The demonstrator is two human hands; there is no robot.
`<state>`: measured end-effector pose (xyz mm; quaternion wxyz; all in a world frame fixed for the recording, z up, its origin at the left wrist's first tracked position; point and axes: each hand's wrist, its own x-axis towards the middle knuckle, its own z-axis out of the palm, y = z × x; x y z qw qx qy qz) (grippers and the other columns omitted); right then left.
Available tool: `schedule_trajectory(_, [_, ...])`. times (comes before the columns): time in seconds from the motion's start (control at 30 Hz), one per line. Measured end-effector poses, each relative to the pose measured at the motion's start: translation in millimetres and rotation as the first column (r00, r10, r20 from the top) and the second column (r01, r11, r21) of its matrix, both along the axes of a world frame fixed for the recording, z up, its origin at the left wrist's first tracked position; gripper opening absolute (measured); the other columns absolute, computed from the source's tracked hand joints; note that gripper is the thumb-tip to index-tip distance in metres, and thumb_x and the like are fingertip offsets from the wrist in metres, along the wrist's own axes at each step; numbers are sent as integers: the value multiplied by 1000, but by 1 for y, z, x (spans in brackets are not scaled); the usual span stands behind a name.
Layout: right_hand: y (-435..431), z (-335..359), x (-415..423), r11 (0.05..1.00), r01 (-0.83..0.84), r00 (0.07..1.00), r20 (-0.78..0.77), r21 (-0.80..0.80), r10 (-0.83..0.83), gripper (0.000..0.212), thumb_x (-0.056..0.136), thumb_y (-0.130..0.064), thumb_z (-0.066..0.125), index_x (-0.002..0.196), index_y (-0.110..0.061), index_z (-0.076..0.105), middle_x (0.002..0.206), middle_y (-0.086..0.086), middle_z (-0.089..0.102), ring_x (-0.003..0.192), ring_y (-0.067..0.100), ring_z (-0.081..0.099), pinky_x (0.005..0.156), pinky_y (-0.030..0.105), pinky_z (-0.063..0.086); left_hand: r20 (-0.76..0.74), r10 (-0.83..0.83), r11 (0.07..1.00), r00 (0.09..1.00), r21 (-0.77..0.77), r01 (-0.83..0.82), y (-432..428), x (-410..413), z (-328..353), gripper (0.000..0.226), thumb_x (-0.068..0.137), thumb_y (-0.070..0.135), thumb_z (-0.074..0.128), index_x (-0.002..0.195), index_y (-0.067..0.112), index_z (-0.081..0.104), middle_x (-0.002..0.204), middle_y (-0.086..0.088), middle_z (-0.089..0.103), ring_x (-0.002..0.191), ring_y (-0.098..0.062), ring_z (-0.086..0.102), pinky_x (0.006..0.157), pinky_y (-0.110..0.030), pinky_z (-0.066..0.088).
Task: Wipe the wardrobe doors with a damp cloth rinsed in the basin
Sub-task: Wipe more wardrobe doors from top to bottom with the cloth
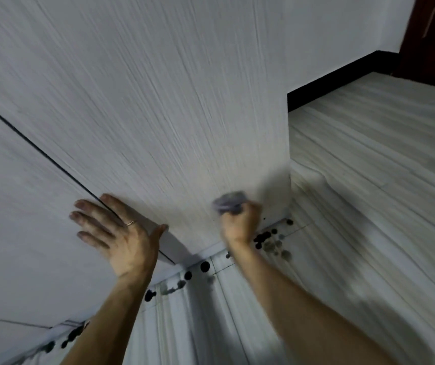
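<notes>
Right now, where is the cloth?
Head view: the cloth is bunched in the right hand, against the right wardrobe door near its lower right corner, just above the floor.

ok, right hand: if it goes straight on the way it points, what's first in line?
The wardrobe door. The right hand grips the cloth and points into the panel near its lower right corner, so the cloth meets it first. It probably touches already; blur hides the contact.

The wardrobe door [171,101] offers a bare face. Right of its edge, open floor [382,167] runs to the black skirting [337,77], dark blobs [263,237] dotting the wardrobe's foot.
</notes>
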<state>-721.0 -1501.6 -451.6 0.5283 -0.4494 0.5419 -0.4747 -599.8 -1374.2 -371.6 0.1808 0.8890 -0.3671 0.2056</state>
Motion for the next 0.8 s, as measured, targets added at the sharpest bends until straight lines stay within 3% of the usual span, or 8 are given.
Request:
schedule_trajectory(0.1, [26, -10, 24, 993, -117, 991, -67, 11, 117, 21, 81, 3, 65, 102, 3, 65, 102, 5, 57, 95, 18, 52, 84, 17, 44, 7, -1, 1000, 1000, -9, 1, 1, -2, 1, 153, 59, 55, 88, 152, 10, -25, 156, -37, -15, 144, -57, -12, 114, -73, -1])
schedule_trajectory(0.2, [-5, -19, 5, 998, -48, 997, 68, 30, 46, 12, 73, 10, 65, 85, 8, 63, 92, 29, 67, 87, 40, 70, 75, 53, 61, 6, -7, 1000, 1000, -20, 7, 1, -3, 2, 152, 59, 53, 89, 153, 9, -22, 156, -38, -15, 144, -57, -12, 114, -73, -2])
schedule_trajectory(0.3, [-47, 5, -59, 993, 36, 989, 138, 114, -52, 22, 73, 19, 60, 74, -1, 69, 69, 4, 71, 66, 3, 71, 64, 22, 59, 9, 2, 1000, 1000, -27, -2, 0, -4, 0, 151, 58, 51, 90, 154, 7, -17, 155, -40, -12, 143, -59, -9, 113, -73, -1])
schedule_trajectory(0.33, [-61, 14, -83, 983, 124, 987, 85, 137, -136, 21, 74, 16, 61, 74, -3, 68, 69, 4, 70, 68, 2, 70, 65, 19, 57, 12, -1, 1000, 1000, -26, 1, -1, -5, 0, 150, 58, 50, 91, 154, 6, -16, 155, -41, -11, 143, -60, -9, 113, -74, -1])
schedule_trajectory(0.47, [-109, -7, -112, 936, 264, 961, 16, 234, -275, 24, 73, 1, 74, 69, -22, 68, 86, 8, 72, 87, 28, 71, 79, 44, 60, 33, 0, 1000, 999, -2, 0, -3, -3, 0, 148, 59, 53, 89, 153, 2, -14, 153, -44, -10, 142, -62, -8, 112, -75, 2])
schedule_trajectory(0.53, [-102, -9, -92, 923, 285, 955, 2, 258, -296, 16, 73, -4, 74, 84, -15, 75, 98, 13, 71, 91, 31, 69, 82, 45, 59, 35, 5, 1000, 999, 8, -5, -4, -2, 0, 148, 60, 54, 88, 153, 1, -14, 153, -44, -10, 142, -63, -8, 112, -75, 2])
schedule_trajectory(0.67, [-64, -26, -42, 952, 184, 978, 54, 245, -202, 35, 68, -12, 72, 102, -1, 72, 109, 15, 69, 92, 28, 69, 84, 40, 59, 41, 5, 1000, 999, 4, -5, -1, 1, -2, 149, 58, 57, 87, 154, 4, -15, 154, -42, -10, 142, -61, -8, 112, -75, 2])
schedule_trajectory(0.8, [-59, 21, -48, 958, 287, 951, 116, 12, -286, 14, 73, 4, 74, 85, 2, 68, 99, -2, 54, 80, 0, 54, 78, 4, 40, 56, 12, 1000, 998, 12, -12, 0, 3, -1, 149, 57, 59, 86, 154, 2, -11, 154, -43, -7, 143, -61, -5, 113, -74, 2])
